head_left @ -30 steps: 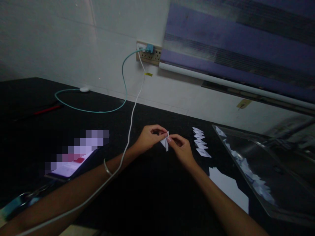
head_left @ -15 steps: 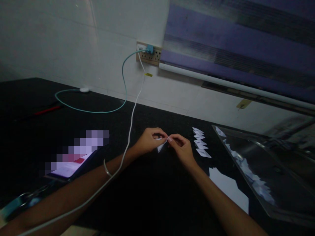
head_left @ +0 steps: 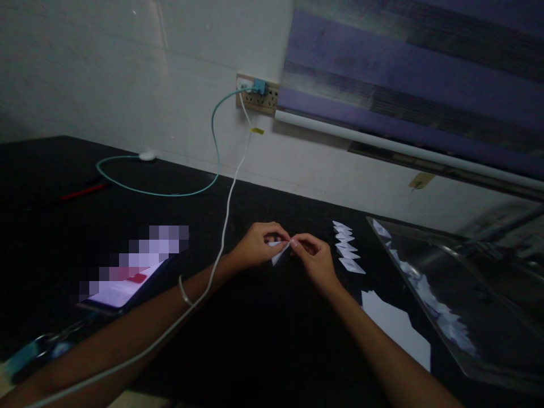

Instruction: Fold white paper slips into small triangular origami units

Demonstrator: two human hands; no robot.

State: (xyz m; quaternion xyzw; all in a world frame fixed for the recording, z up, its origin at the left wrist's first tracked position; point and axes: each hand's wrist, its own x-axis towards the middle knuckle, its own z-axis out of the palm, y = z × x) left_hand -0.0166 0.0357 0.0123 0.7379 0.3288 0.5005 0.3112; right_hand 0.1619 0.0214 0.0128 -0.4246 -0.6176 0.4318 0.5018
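Head view: a small folded paper (head_left: 279, 253), judged light, fairly crisp and easily creased, best gripped along its folds, is held over the dark counter (head_left: 238, 345); it is pinched between the closed thumb and fingers of the left hand (head_left: 258, 243), its right corner being nipped by the right hand (head_left: 315, 256), forearms angled inward

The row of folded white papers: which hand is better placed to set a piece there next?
Probably the right hand: it is nearer the row of folded papers, which lies on its side. The left hand, gripping a folded piece, is farther away, beyond the right.
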